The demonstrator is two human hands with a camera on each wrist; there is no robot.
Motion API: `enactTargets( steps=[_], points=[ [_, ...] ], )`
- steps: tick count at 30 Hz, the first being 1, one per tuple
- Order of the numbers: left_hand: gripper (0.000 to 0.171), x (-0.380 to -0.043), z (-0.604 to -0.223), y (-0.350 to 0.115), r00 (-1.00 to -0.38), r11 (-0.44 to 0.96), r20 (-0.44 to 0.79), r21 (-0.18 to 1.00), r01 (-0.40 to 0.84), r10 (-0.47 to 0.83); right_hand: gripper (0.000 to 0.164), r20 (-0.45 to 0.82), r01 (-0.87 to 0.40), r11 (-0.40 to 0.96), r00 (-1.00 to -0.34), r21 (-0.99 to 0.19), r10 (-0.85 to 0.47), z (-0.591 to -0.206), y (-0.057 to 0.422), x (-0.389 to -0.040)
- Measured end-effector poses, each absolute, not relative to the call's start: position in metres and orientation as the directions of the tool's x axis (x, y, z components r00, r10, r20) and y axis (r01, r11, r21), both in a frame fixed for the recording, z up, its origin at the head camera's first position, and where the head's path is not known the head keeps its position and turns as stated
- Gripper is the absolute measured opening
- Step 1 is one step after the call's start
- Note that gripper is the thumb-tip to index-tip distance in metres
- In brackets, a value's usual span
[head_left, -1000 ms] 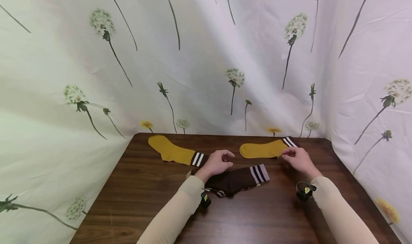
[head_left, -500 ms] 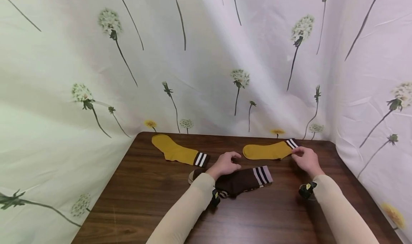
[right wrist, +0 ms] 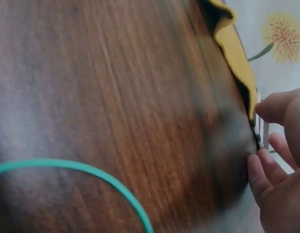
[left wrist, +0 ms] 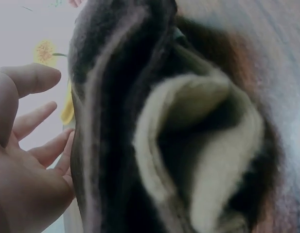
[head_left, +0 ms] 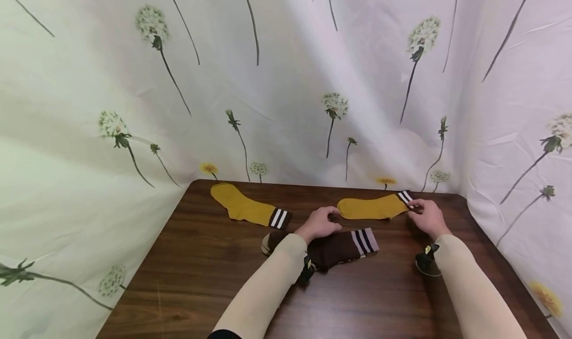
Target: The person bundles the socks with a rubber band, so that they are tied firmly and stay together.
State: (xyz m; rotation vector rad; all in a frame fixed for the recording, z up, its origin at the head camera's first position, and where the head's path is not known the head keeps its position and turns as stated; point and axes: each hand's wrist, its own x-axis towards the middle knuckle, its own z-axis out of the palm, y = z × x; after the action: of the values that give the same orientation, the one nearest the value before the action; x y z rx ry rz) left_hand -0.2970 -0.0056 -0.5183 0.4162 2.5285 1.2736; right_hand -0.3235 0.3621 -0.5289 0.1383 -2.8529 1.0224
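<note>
Lining up grip on right yellow sock [head_left: 371,208], I reckon: right hand [head_left: 430,219] at cuff [head_left: 404,197], fingers narrow, can't tell if pinching; left hand [head_left: 320,224] spread, empty. Next probably wants firm pinch.

Head view: the dark sock [head_left: 337,248] is partly hidden by the left sleeve [head_left: 266,284] near 6 o'clock; whether the yellow sock [head_left: 371,208] at 4 o'clock is pinched by the right hand [head_left: 430,220] cannot be determined; left wrist view: the dark sock is blurred, cut off near 12 o'clock.
</note>
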Motion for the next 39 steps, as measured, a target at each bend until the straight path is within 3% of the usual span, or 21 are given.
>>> enactTargets(
  steps=[10, 20, 33, 39],
  points=[
    [0.052, -0.304, -0.514, 0.003, -0.920, 0.532, -0.148, 0.844, 0.075, 0.364, 0.045, 0.016, -0.044, 0.744, -0.999, -0.667, -0.045, -0.528, 0.369, -0.332],
    [0.057, -0.310, -0.512, 0.006, -0.911, 0.499, -0.178, 0.866, 0.034, 0.371, 0.051, -0.019, -0.064, 0.767, -0.995, -0.639, -0.099, -0.530, 0.369, -0.338],
    [0.053, -0.314, -0.519, 0.005, -0.915, 0.411, -0.199, 0.911, -0.041, 0.351, 0.039, 0.000, -0.077, 0.735, -0.994, -0.674, -0.105, -0.530, 0.361, -0.338],
    [0.050, -0.310, -0.520, 0.002, -0.914, 0.404, -0.221, 0.912, -0.070, 0.340, 0.041, -0.086, -0.013, 0.735, -0.992, -0.678, -0.097, -0.532, 0.359, -0.336]
  ],
)
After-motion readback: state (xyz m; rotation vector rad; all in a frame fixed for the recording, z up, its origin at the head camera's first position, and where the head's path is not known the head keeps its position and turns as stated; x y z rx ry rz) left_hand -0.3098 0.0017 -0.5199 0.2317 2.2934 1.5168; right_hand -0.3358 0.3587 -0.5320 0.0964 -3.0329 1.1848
